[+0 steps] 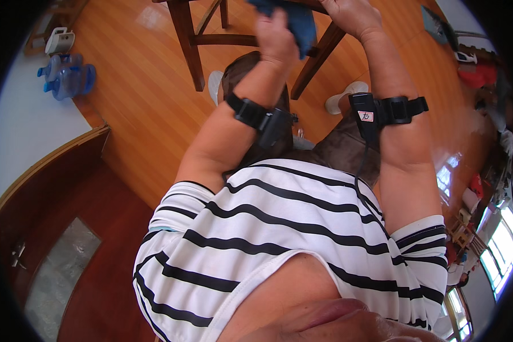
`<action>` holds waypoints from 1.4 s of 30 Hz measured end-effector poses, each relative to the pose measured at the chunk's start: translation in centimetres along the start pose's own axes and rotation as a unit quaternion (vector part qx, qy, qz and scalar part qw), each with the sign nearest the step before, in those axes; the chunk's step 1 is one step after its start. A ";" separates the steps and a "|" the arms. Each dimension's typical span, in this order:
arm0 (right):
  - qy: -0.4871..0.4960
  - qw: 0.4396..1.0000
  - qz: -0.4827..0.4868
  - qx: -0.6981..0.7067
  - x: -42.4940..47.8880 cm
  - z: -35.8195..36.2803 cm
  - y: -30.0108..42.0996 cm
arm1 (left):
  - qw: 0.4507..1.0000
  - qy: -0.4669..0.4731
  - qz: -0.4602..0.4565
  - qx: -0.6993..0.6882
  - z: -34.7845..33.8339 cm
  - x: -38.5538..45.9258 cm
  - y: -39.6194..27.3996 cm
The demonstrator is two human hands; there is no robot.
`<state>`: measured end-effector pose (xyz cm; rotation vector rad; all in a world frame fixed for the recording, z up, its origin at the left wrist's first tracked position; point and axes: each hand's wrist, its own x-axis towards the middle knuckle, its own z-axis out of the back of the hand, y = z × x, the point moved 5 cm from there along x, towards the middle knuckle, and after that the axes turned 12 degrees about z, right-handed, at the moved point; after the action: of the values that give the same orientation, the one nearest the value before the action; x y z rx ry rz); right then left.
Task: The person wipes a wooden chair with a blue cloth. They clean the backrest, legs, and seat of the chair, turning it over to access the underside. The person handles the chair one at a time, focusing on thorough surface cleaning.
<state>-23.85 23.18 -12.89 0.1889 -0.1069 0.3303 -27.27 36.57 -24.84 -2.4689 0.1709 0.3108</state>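
Observation:
A blue cloth (301, 28) is bunched in my left hand (275, 38), which is slightly blurred. The cloth hangs against the dark wooden chair (187, 47) at the top of the view and covers part of its frame. My right hand (355, 17) grips the chair's upper edge to the right of the cloth, its fingers partly cut off by the picture's top. The chair's legs and stretchers show, while its upper part is out of view. Each forearm wears a black strap with a small device (363, 113).
Shiny wooden flooring (141, 107) surrounds the chair. Blue water bottles (70, 77) and a white appliance (60, 41) stand at the left. A dark red wooden door (98, 256) with a glass panel fills the lower left. Assorted household items (464, 226) line the right, near windows.

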 end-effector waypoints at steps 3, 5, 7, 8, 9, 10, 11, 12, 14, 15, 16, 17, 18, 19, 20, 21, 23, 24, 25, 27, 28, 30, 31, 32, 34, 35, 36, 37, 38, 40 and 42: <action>0.004 1.000 -0.006 -0.016 -0.6 0.6 0.2 | 0.985 0.128 0.048 0.110 -3.4 -1.9 5.4; -0.004 1.000 0.013 -0.015 -0.5 0.3 0.5 | 0.967 0.128 0.012 0.219 -3.9 -3.6 5.9; -0.030 0.999 0.033 -0.022 -0.6 0.0 0.1 | 0.903 0.104 -0.135 0.394 -3.5 -3.9 5.5; -0.026 0.998 0.043 -0.035 -0.8 0.0 0.0 | 0.852 0.089 -0.207 0.473 -3.2 -4.1 5.6; -0.019 0.997 0.044 -0.057 -1.3 0.5 -0.3 | 0.843 0.082 -0.203 0.492 -2.8 -4.1 7.0; -0.019 0.996 0.068 -0.056 -1.0 0.1 0.4 | 0.823 0.051 -0.208 0.526 -0.7 -3.9 7.6; -0.020 0.997 0.054 -0.046 -1.1 0.4 0.7 | 0.805 0.028 -0.210 0.554 0.7 -3.6 8.3; -0.022 0.998 0.038 -0.037 -1.2 1.0 1.0 | 0.823 0.032 -0.139 0.549 1.0 -3.1 8.2; -0.014 0.998 0.037 -0.039 -1.2 1.1 0.9 | 0.848 0.012 -0.033 0.530 1.3 -2.6 8.0; -0.003 0.997 0.048 -0.055 -1.2 0.5 0.2 | 0.860 -0.002 0.005 0.510 0.7 -2.7 7.4; 0.004 0.996 0.062 -0.069 -1.1 0.5 0.0 | 0.924 -0.019 0.044 0.379 0.6 -2.4 6.3; 0.001 0.997 0.037 -0.063 -1.1 0.8 -0.3 | 0.945 0.013 0.036 0.324 -0.2 -1.9 4.8; -0.001 0.998 0.010 -0.054 -1.2 1.1 0.1 | 0.961 0.046 0.029 0.270 -1.6 -1.6 2.4; -0.003 0.999 -0.015 -0.042 -1.4 1.2 0.4 | 0.973 0.075 0.024 0.217 -2.0 -1.8 0.5; -0.053 0.998 -0.005 -0.038 -1.5 1.1 0.5 | 0.964 0.070 0.013 0.257 -1.6 -2.0 -0.6; -0.045 0.998 0.009 -0.041 -1.2 -0.1 -0.3 | 0.953 0.068 0.001 0.294 -1.6 -2.2 -1.4; -0.033 0.998 0.028 -0.053 -0.4 -2.7 -3.0 | 0.927 0.110 0.003 0.358 -3.0 -2.9 -1.9; -0.043 0.998 0.010 -0.051 -0.6 -2.9 -3.0 | 0.910 0.150 0.017 0.387 -4.1 -4.3 -2.0; -0.039 0.998 -0.002 -0.042 -0.5 -2.4 -2.4 | 0.890 0.183 0.030 0.417 -5.0 -5.7 -2.3; -0.023 0.999 -0.025 -0.020 -0.8 -1.7 -1.4 | 0.866 0.234 -0.030 0.441 -8.2 -6.8 -4.8; -0.001 0.999 -0.028 -0.021 -0.8 -1.7 -1.8 | 0.852 0.242 -0.073 0.459 -10.0 -6.8 -6.3; -0.037 0.998 -0.048 -0.014 -0.8 -4.0 -4.6 | 0.803 0.251 -0.168 0.513 -11.7 -5.6 -8.7; -0.055 0.997 -0.059 -0.011 -0.9 -4.7 -5.7 | 0.725 0.240 -0.270 0.587 -13.0 -4.8 -10.0; -0.055 0.998 -0.040 -0.005 -0.8 -3.9 -4.4 | 0.659 0.207 -0.354 0.631 -12.4 -3.0 -10.7; -0.054 0.998 -0.011 0.003 -1.3 -1.4 -1.3 | 0.611 0.155 -0.381 0.676 -9.9 1.1 -10.8; -0.046 0.999 -0.001 0.003 -1.1 -1.5 -0.9 | 0.634 0.137 -0.331 0.685 -8.4 3.0 -10.4; -0.035 0.999 0.005 0.001 -1.0 -1.9 -0.7 | 0.657 0.121 -0.277 0.690 -8.1 3.8 -10.2; -0.025 1.000 0.013 0.000 -0.9 -2.2 -0.6 | 0.688 0.147 -0.239 0.669 -8.1 4.4 -10.1; -0.022 0.998 0.025 0.048 -0.7 -2.1 -0.9 | 0.716 0.172 -0.200 0.647 -8.0 5.0 -9.9; -0.012 0.988 0.048 0.143 -0.8 -1.7 -1.1 | 0.764 0.222 -0.111 0.595 -7.3 5.5 -9.6; -0.052 0.980 0.041 0.185 -0.6 -1.7 -0.7 | 0.797 0.270 -0.019 0.540 -6.2 6.0 -9.3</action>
<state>-24.09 22.72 -14.76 0.5727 -0.1559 0.4205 -18.51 39.87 -16.24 -1.3349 0.4022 -0.4383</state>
